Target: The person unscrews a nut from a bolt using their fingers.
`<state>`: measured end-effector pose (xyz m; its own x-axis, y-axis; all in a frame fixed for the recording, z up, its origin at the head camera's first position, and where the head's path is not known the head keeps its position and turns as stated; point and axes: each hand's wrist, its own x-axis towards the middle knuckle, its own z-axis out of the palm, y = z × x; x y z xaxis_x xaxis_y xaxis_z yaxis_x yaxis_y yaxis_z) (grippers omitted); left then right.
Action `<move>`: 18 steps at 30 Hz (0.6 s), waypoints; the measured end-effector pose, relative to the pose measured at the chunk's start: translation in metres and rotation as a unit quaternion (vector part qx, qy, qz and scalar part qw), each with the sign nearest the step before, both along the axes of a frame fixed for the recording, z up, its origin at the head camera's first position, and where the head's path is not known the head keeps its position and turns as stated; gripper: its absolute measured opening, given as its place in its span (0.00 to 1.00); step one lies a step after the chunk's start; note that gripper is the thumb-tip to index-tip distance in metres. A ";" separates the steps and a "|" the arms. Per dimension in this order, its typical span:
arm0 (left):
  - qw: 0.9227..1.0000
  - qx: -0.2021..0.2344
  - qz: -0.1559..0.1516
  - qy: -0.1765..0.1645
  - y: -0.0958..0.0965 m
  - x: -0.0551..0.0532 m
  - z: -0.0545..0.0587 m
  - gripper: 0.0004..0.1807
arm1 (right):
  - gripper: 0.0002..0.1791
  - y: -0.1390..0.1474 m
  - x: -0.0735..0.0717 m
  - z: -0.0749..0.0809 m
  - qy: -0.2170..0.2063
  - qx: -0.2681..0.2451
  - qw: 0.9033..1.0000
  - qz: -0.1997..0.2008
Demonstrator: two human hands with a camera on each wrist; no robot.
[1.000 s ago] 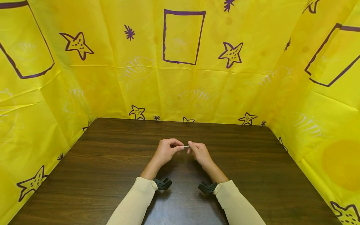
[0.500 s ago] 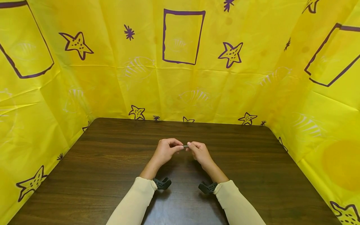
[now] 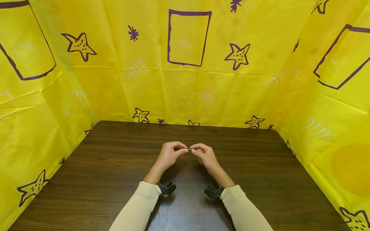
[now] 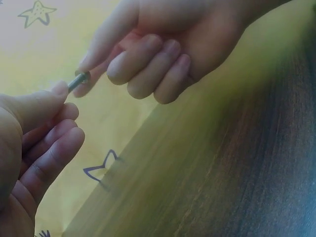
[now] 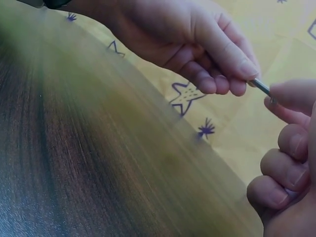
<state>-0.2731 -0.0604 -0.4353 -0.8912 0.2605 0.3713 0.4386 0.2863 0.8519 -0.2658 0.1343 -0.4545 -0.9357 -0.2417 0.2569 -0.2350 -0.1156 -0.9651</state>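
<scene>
Above the table, near its middle, a small silvery bolt [image 3: 189,149] spans the gap between both hands, lying roughly level in the head view. My left hand [image 3: 169,155] pinches one end between thumb and forefinger. At the other end, the thumb and forefinger of my right hand [image 3: 206,158] pinch a slightly wider part of the bolt [image 4: 78,82]; the frames do not show whether it is a head or a nut. In the right wrist view the bare shaft of the bolt [image 5: 261,87] shows between the fingertips. The right hand's other fingers [image 5: 281,173] are curled into the palm.
A dark wood-grain table [image 3: 115,179] spreads beneath the hands. Yellow cloth [image 3: 185,83] printed with starfish and fish hangs around its back and sides. Both wrists wear dark bands [image 3: 167,188], next to pale sleeves.
My right thumb and forefinger have shifted against each other at the bolt's end, the thumb sliding back and the forefinger coming forward. The left hand keeps its grip almost still.
</scene>
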 end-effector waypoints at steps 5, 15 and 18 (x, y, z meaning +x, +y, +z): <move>1.000 0.001 0.002 -0.003 0.000 0.001 0.000 0.02 | 0.12 0.000 0.000 -0.002 0.039 -0.009 0.999 0.004; 1.000 0.008 0.000 0.002 0.000 0.000 -0.001 0.02 | 0.16 -0.001 -0.001 -0.001 0.011 -0.027 1.000 -0.010; 1.000 0.008 -0.001 0.001 0.001 0.000 -0.001 0.02 | 0.14 -0.002 0.000 0.001 -0.027 -0.009 0.999 -0.031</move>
<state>-0.2733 -0.0595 -0.4365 -0.8900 0.2571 0.3765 0.4405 0.2720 0.8555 -0.2662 0.1328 -0.4533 -0.9615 -0.1783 0.2093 -0.1898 -0.1203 -0.9744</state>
